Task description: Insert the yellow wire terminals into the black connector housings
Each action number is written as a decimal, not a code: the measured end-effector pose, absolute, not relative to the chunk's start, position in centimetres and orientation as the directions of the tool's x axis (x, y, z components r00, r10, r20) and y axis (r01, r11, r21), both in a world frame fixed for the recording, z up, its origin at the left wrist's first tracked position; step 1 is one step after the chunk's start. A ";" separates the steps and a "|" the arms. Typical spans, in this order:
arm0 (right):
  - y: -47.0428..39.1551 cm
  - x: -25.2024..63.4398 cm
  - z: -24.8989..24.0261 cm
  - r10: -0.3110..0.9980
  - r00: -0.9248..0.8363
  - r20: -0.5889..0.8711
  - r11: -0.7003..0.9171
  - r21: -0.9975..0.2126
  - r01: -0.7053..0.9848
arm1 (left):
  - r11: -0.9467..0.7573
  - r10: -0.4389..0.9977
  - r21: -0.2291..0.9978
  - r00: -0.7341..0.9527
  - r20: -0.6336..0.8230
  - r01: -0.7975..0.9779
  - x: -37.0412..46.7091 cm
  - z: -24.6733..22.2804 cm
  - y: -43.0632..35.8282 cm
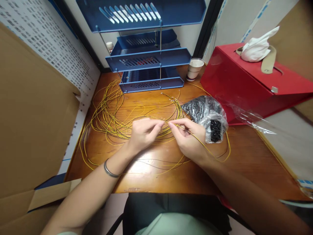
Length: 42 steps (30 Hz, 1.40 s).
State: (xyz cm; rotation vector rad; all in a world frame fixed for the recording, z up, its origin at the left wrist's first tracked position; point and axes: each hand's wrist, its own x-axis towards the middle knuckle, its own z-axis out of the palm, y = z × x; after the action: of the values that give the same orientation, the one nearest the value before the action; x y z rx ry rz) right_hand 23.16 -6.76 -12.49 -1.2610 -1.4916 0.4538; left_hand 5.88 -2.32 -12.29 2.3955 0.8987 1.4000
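Note:
My left hand (146,131) is closed in a pinch, thumb against index finger, at the end of a thin wire. Just to its right, my right hand (188,135) pinches a yellow wire (201,143) that runs back over the palm side toward the wrist. The fingertips of both hands almost meet; whatever lies between them is too small to make out. Behind and left of the hands spreads a loose coil of yellow and dark wires (105,112), with several small-tipped ends near the middle. A clear plastic bag of black parts (215,130) lies beside my right hand.
A blue tiered tray rack (148,85) stands at the back of the wooden table (254,163). Right of it are a paper cup (195,69) and a red tissue box (234,85). Cardboard (29,114) rises at the left. A small bottle (110,46) is behind the rack.

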 end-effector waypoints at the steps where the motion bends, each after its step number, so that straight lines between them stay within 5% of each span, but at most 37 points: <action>1: -6.7 23.2 -12.5 0.870 0.161 0.466 0.355 -0.818 0.453 | -0.783 0.614 0.486 0.350 0.708 0.388 5.9 -12.3 -2.3; 16: -6.4 23.6 -12.7 0.814 0.203 0.545 0.398 -0.777 0.488 | -0.484 0.848 0.862 0.325 0.419 0.150 6.6 -13.4 -2.7; 29: -6.4 23.7 -12.3 0.666 0.104 0.739 0.547 -0.578 0.606 | -0.447 0.853 0.881 0.372 0.366 0.158 6.4 -13.4 -2.5; 42: -6.5 23.6 -12.2 0.664 0.073 0.744 0.553 -0.554 0.622 | -0.445 0.851 0.881 0.382 0.359 0.163 6.5 -13.2 -2.8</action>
State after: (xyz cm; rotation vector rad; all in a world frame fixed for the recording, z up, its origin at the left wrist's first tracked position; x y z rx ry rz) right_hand 23.56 -6.45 -12.23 -1.1135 -1.6042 0.0437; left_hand 6.47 -2.77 -13.21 1.8513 0.8792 1.0999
